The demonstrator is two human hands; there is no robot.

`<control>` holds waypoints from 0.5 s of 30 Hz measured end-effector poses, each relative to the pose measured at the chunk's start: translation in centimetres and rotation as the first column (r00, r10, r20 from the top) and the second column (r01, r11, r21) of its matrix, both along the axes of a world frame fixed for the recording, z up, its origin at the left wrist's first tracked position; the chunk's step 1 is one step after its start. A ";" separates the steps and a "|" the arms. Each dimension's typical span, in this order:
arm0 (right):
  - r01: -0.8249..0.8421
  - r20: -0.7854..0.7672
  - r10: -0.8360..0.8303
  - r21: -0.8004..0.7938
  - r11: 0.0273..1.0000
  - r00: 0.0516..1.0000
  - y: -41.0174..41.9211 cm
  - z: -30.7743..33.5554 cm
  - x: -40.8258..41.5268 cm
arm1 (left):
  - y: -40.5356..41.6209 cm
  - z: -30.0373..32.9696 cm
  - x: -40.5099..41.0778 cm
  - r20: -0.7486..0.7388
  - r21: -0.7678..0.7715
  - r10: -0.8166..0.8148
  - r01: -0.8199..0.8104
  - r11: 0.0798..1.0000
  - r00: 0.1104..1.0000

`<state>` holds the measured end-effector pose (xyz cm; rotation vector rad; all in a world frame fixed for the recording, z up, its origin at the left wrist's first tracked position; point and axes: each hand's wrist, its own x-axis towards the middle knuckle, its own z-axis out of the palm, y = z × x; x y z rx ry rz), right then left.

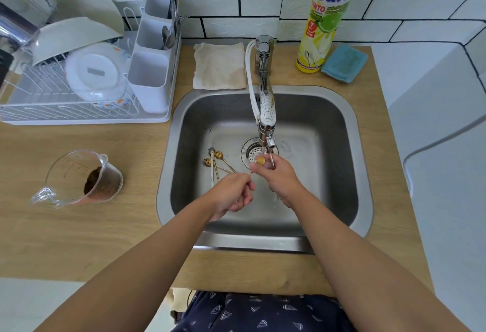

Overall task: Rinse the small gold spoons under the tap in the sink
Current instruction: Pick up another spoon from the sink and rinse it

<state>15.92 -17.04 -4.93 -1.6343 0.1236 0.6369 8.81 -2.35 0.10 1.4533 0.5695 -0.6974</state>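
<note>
Currently, the gold spoon being rinsed sits directly below the tap spout, over the drain strainer near the middle of the stainless sink. Its bowl faces up against the fingertips of the right hand, whose fingers curl around the bowl end. The thin handle runs down and left to the left hand, which pinches the handle end between thumb and curled fingers. Both hands are over the sink basin, the left nearer the front left wall, the right nearer the centre.

Further small spoons lie loose on the sink floor, left of the drain strainer and just beyond the left hand, bowls toward the back wall; most are gold, one looks silver.

On the desk, a glass measuring jug with a dark residue lies tilted to the left of the sink. A white dish rack holding bowls and a cutlery caddy occupies the back left corner. A folded cloth lies behind the sink, left of the tap base. A dish soap bottle and a blue sponge stand at the back edge, right of the tap.
</note>
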 end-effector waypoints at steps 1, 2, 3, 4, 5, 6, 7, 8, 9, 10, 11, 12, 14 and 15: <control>0.033 0.017 -0.033 -0.024 0.999 0.999 0.1 0.1 0.2 | 0.1 0.1 0.0 0.000 -0.010 0.002 -0.002 1.000 1.000; 0.066 0.020 -0.065 -0.032 0.997 0.998 0.2 0.3 0.3 | 0.3 0.3 0.1 0.001 -0.017 0.003 -0.003 1.000 1.000; 0.080 0.016 -0.080 -0.024 0.996 0.997 0.3 0.2 0.4 | 0.3 0.5 0.2 0.004 -0.020 0.004 -0.004 1.000 1.000; 0.076 0.002 -0.076 -0.005 0.997 0.997 0.4 0.3 0.3 | 0.4 0.6 0.3 0.008 -0.018 0.006 -0.006 1.000 1.000; 0.040 -0.005 -0.040 0.012 0.999 0.999 0.4 0.1 0.2 | 0.4 0.7 0.4 0.010 -0.013 0.008 -0.008 1.000 1.000; -0.004 -0.012 0.005 0.016 1.000 1.000 0.4 0.3 0.0 | 0.3 0.8 0.4 0.012 -0.008 0.010 -0.009 1.000 1.000; -0.049 -0.005 0.049 0.013 0.999 0.999 0.4 0.1 -0.2 | 0.3 0.8 0.5 0.012 -0.002 0.009 -0.009 1.000 1.000; -0.061 -0.003 0.061 0.008 0.998 0.998 0.4 0.2 -0.2 | 0.2 0.8 0.5 0.011 0.003 0.009 -0.009 1.000 1.000; -0.038 0.001 0.038 -0.001 0.999 0.999 0.3 -0.1 0.0 | 0.2 0.7 0.4 0.008 0.005 0.009 -0.009 1.000 1.000; 0.011 -0.008 -0.011 -0.005 1.000 1.000 0.2 0.2 0.2 | 0.1 0.7 0.3 0.001 0.008 0.013 -0.013 1.000 1.000; 0.051 -0.011 -0.051 -0.016 0.999 0.999 0.1 0.3 0.4 | 0.1 0.6 0.2 -0.010 0.011 0.019 -0.019 1.000 1.000; 0.078 -0.020 -0.079 -0.038 0.996 0.997 0.1 0.5 0.6 | 0.2 0.6 0.1 -0.022 0.015 0.027 -0.026 1.000 0.999; 0.103 -0.062 -0.105 -0.040 0.994 0.992 0.2 0.7 0.5 | 0.3 0.6 0.1 -0.034 0.047 0.035 -0.033 0.998 0.999; 0.129 -0.095 -0.129 -0.008 0.992 0.987 0.2 0.7 0.4 | 0.3 0.5 0.2 -0.030 0.083 0.033 -0.030 0.996 0.999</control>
